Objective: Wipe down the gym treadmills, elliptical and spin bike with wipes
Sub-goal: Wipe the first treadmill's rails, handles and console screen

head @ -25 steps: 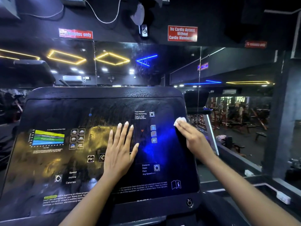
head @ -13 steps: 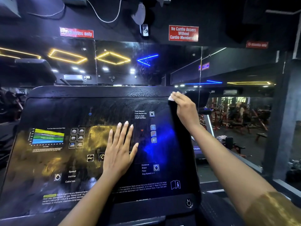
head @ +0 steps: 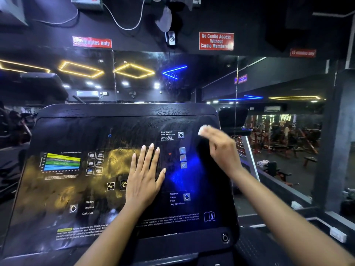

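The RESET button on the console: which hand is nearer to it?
Left. The left hand lies flat just right of the RESET button; the right hand, with a wipe, is farther right at the edge of the console.

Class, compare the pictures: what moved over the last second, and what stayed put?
The right hand, holding the wipe, slid up the right edge of the console to its top corner, then partway back down. The left hand stayed flat on the console's middle.
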### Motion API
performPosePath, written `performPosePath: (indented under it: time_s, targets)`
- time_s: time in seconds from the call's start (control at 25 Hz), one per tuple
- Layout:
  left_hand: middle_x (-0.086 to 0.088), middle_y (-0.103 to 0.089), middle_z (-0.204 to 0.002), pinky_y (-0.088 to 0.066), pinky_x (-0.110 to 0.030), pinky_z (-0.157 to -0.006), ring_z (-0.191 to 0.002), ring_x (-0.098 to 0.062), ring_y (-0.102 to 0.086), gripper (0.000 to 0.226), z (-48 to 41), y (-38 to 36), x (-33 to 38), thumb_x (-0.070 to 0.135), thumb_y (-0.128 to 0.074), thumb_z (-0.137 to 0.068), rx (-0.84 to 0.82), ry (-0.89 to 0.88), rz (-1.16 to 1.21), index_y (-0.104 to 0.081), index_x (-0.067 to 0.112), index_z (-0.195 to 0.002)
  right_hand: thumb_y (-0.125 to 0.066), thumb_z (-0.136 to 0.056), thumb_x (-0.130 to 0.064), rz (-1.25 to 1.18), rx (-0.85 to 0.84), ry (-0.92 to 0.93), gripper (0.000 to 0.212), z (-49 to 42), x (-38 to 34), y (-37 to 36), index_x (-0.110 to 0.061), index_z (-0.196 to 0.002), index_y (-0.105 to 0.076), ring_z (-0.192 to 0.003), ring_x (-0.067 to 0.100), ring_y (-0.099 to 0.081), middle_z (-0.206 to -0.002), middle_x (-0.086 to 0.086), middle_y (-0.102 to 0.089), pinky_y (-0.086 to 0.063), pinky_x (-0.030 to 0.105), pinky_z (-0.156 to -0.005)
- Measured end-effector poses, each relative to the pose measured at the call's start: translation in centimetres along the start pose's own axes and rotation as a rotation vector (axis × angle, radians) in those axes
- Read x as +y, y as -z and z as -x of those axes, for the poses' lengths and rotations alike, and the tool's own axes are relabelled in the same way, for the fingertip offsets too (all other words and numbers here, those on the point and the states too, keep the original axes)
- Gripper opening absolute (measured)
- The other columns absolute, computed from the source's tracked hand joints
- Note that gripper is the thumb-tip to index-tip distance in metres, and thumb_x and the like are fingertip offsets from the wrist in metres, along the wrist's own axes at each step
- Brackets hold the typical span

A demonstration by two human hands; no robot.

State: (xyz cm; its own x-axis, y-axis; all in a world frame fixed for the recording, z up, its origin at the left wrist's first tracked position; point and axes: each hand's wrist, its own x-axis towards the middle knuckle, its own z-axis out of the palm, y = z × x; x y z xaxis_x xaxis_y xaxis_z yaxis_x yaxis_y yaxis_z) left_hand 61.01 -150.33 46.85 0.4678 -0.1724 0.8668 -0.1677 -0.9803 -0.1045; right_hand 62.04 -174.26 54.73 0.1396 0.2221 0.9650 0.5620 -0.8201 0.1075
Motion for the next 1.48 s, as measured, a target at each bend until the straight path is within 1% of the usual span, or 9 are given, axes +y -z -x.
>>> performPosePath:
  time_s: [0.16,0.36,0.48,0.64,0.84,0.92,1.04,1.24,1.48]
  targets:
    - [-0.01,-0.029,-0.155,-0.013,-0.044,-0.116,-0.144,-0.025,-0.02,0.064,0.0,0.1,0.0,0.046,-0.028,-0.095,0.001,-0.001,-0.013,-0.034,0.009,-0.147,-0.039,-0.077,0.002,0.044,-0.067,-0.195,0.039,-5.8,2.3,-2.4,-0.001,-0.102,-0.069,-0.096,0.031,-0.066,-0.106,0.014,-0.069,-0.038,0.026,-0.089]
    - [-0.009,-0.028,-0.155,-0.015,-0.045,-0.116,-0.144,-0.025,-0.02,0.063,0.0,0.1,0.0,0.046,-0.029,-0.095,0.004,0.0,-0.011,-0.034,0.01,-0.147,-0.038,-0.087,-0.006,-0.07,-0.162,0.189,0.036,2.0,-3.2,-3.0,-0.001,-0.107,-0.068,-0.1,0.026,-0.064,-0.115,0.012,-0.065,-0.046,0.027,-0.09]
    - [-0.008,-0.027,-0.156,-0.017,-0.046,-0.115,-0.144,-0.025,-0.021,0.063,0.1,0.0,0.1,0.046,-0.028,-0.095,0.012,0.002,-0.012,-0.034,0.011,-0.147,-0.034,-0.094,-0.01,-0.043,-0.204,0.39,0.038,0.8,-1.8,-2.4,-0.002,-0.109,-0.068,-0.11,0.026,-0.061,-0.118,0.013,-0.065,-0.045,0.031,-0.098]
    - [-0.008,-0.028,-0.155,-0.016,-0.045,-0.115,-0.144,-0.025,-0.022,0.063,0.1,0.1,0.2,0.046,-0.028,-0.095,0.017,0.006,-0.023,-0.035,0.011,-0.147,-0.037,-0.076,0.004,0.059,-0.168,0.352,0.044,-7.9,0.3,-4.6,0.002,-0.108,-0.068,-0.106,0.031,-0.063,-0.114,0.017,-0.065,-0.049,0.037,-0.093]
    - [-0.008,-0.028,-0.155,-0.018,-0.046,-0.114,-0.144,-0.025,-0.022,0.062,0.2,0.0,0.0,0.046,-0.029,-0.096,0.023,-0.002,-0.017,-0.034,0.011,-0.147,-0.031,-0.076,-0.004,0.091,-0.203,0.289,0.048,-10.4,2.4,-5.0,0.001,-0.109,-0.066,-0.105,0.031,-0.063,-0.115,0.015,-0.065,-0.05,0.044,-0.088]
    - [-0.008,-0.029,-0.155,-0.018,-0.046,-0.114,-0.144,-0.025,-0.021,0.063,0.2,-0.1,0.0,0.046,-0.029,-0.095,0.024,-0.001,-0.017,-0.034,0.011,-0.147,-0.028,-0.078,-0.007,0.067,-0.161,0.157,0.051,-8.9,4.3,-3.5,-0.001,-0.111,-0.065,-0.106,0.03,-0.062,-0.117,0.013,-0.064,-0.054,0.043,-0.086]
    - [-0.009,-0.029,-0.155,-0.016,-0.046,-0.115,-0.144,-0.025,-0.021,0.063,0.1,-0.1,0.1,0.046,-0.028,-0.095,0.009,0.0,-0.02,-0.035,0.01,-0.147,-0.041,-0.074,0.006,0.095,-0.14,0.086,0.043,-5.6,5.9,-1.6,-0.001,-0.107,-0.068,-0.095,0.032,-0.066,-0.111,0.013,-0.067,-0.056,0.04,-0.078]
    - [-0.008,-0.027,-0.156,-0.015,-0.046,-0.116,-0.145,-0.025,-0.02,0.063,0.1,-0.1,0.0,0.046,-0.028,-0.095,-0.008,0.007,-0.012,-0.034,0.011,-0.147,-0.046,-0.075,0.012,-0.035,-0.169,-0.065,0.042,4.0,2.1,-0.1,-0.002,-0.106,-0.07,-0.103,0.028,-0.064,-0.114,0.013,-0.066,-0.041,0.026,-0.098]
    - [-0.01,-0.031,-0.154,-0.017,-0.046,-0.114,-0.143,-0.026,-0.022,0.062,0.0,0.1,-0.1,0.044,-0.029,-0.095,-0.017,-0.003,0.022,-0.037,0.009,-0.145,-0.038,-0.086,-0.001,-0.135,-0.246,0.052,0.039,12.6,-4.7,1.2,-0.003,-0.108,-0.069,-0.111,0.021,-0.06,-0.117,0.009,-0.065,-0.036,0.024,-0.106]
